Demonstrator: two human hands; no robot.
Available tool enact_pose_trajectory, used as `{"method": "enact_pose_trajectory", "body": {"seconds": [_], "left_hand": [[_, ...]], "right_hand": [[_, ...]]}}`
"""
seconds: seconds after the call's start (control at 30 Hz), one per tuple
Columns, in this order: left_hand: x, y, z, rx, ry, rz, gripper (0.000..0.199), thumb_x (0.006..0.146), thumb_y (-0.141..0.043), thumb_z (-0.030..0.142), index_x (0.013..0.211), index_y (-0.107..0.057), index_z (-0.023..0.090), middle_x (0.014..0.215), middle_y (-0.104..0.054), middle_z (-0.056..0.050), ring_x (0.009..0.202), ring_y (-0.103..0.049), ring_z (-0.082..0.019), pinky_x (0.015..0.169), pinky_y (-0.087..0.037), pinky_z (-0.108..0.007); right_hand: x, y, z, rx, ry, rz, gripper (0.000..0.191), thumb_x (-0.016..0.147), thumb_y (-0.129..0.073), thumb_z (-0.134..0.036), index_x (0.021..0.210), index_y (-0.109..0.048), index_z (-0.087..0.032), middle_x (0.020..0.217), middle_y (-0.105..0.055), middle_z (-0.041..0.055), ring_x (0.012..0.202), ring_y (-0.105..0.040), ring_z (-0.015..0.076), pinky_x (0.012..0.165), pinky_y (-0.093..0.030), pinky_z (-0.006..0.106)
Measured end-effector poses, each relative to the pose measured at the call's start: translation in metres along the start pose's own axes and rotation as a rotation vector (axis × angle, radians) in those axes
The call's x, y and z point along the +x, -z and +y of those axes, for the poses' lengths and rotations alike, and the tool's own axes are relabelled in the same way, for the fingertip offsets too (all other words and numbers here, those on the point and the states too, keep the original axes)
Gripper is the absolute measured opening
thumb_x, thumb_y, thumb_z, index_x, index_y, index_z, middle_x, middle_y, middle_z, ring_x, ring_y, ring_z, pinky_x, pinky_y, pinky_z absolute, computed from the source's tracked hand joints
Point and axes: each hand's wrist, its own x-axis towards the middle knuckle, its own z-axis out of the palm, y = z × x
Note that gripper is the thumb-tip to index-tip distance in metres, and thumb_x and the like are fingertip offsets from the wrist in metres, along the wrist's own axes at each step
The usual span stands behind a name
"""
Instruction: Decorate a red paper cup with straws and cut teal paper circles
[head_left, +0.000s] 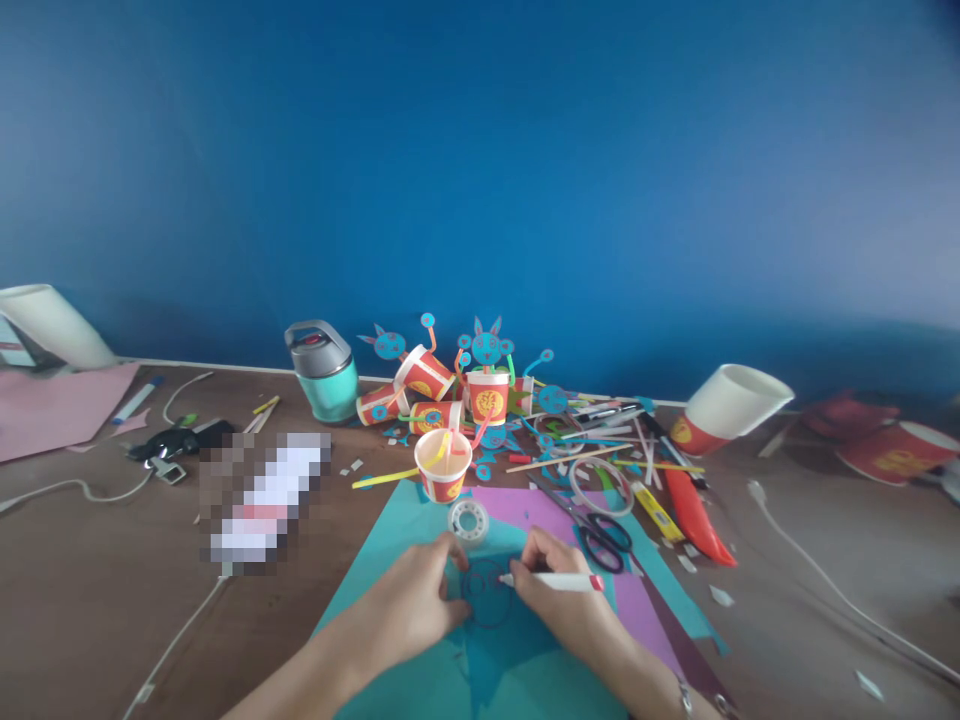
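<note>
Head view: gripping a white marker (566, 581) in the right hand (564, 608), tip at a round drawing (489, 618) on blue paper (510, 660) atop the tabletop (225, 630). Resting the left hand (416, 592) at the drawing's other side, thumb and forefinger spread apart. Just beyond, near both hands, a tape roll (483, 522), with scissors (576, 513) to the right and a straw-filled paper cup (443, 484) behind.

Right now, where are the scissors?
In the head view, the scissors lie right of centre, just beyond the right hand and left of the yellow box.
</note>
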Motion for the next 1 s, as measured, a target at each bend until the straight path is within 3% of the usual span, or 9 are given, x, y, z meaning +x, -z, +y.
{"method": "enact_pose_trajectory", "body": {"seconds": [1.0], "left_hand": [[0.0007, -0.0004, -0.0009, -0.012, -0.001, -0.007, 0.033, 0.068, -0.06, 0.011, 0.099, -0.056, 0.021, 0.052, -0.039, 0.01, 0.05, -0.039, -0.013, 0.049, -0.023, -0.025]], "right_hand": [[0.0013, -0.002, -0.0021, 0.001, -0.03, -0.001, 0.02, 0.071, -0.055, -0.028, 0.058, -0.041, -0.023, 0.05, -0.044, -0.0064, 0.049, -0.039, 0.0106, 0.046, -0.028, 0.023]]}}
